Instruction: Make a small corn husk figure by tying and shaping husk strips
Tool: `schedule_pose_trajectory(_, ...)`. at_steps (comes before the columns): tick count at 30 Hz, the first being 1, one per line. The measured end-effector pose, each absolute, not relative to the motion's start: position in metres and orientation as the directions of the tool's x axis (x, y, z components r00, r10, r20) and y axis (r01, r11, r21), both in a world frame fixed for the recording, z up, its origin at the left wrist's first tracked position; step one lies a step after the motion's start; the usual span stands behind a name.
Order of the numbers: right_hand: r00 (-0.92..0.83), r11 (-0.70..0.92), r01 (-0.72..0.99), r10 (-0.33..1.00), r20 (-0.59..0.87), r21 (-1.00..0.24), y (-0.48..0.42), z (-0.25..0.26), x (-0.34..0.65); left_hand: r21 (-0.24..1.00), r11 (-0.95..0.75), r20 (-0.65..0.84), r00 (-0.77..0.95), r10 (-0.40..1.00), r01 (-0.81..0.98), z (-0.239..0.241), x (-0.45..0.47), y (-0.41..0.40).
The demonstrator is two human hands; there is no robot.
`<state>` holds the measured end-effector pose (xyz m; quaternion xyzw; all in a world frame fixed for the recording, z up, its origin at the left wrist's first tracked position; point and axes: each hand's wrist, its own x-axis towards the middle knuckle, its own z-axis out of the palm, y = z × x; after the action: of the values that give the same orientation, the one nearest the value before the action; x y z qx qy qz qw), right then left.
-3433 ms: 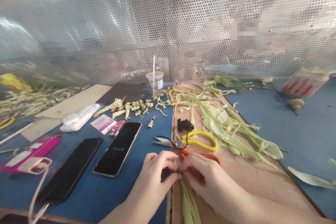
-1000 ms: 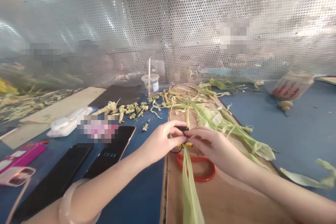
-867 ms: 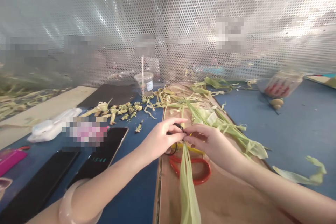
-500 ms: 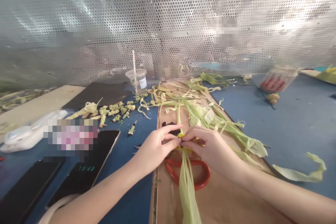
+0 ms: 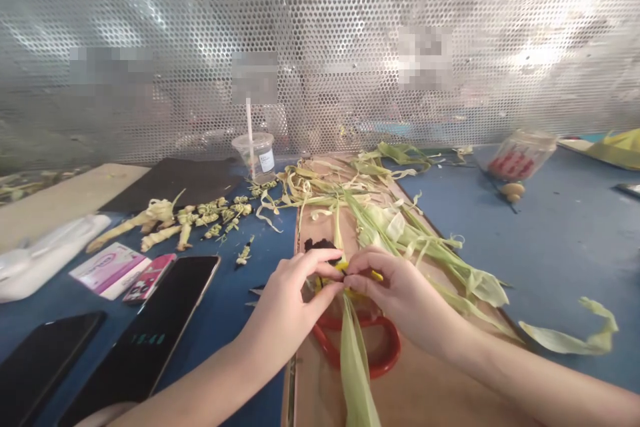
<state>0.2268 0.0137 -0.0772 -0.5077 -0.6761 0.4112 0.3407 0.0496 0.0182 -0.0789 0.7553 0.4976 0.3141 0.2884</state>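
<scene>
My left hand (image 5: 290, 300) and my right hand (image 5: 395, 293) meet over the wooden board (image 5: 450, 380), fingers pinched together on the top end of a long pale green leaf strip (image 5: 355, 367) that hangs toward me. Under my hands lie red-handled scissors (image 5: 385, 353) and a bit of the yellow-handled scissors (image 5: 373, 274). A small black clump (image 5: 317, 244) lies just beyond my left fingers. A heap of green leaves (image 5: 415, 240) runs along the board's right side.
Two dark phones (image 5: 150, 327) (image 5: 35, 367) lie at the left on the blue table (image 5: 575, 247). Pink cards (image 5: 107, 269), a white case (image 5: 40, 260), small woven leaf pieces (image 5: 200, 217), a plastic cup with straw (image 5: 257, 153) and a tipped jar (image 5: 520, 157) stand about. A perforated metal screen (image 5: 320, 47) closes the back.
My hands rose from low near me to over the scissors, keeping the leaf strip pinched; the strip now hangs long toward me. The view has swung to the right.
</scene>
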Motion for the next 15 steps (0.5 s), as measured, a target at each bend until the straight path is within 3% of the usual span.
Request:
schedule_pose_trajectory(10,-0.278,0.183,0.411,0.958,0.069,-0.893,0.0118,-0.0780,0.2261,0.712,-0.380,0.221,0.325,0.919,0.591,-0.0788,0.0486,0.0179)
schedule_pose_trajectory(15,-0.286,0.151,0.382,0.957,0.039,-0.912,0.0114,-0.0789,0.2265,0.620,-0.499,0.333,0.373,0.866,0.605,-0.0832,0.0483,0.0166)
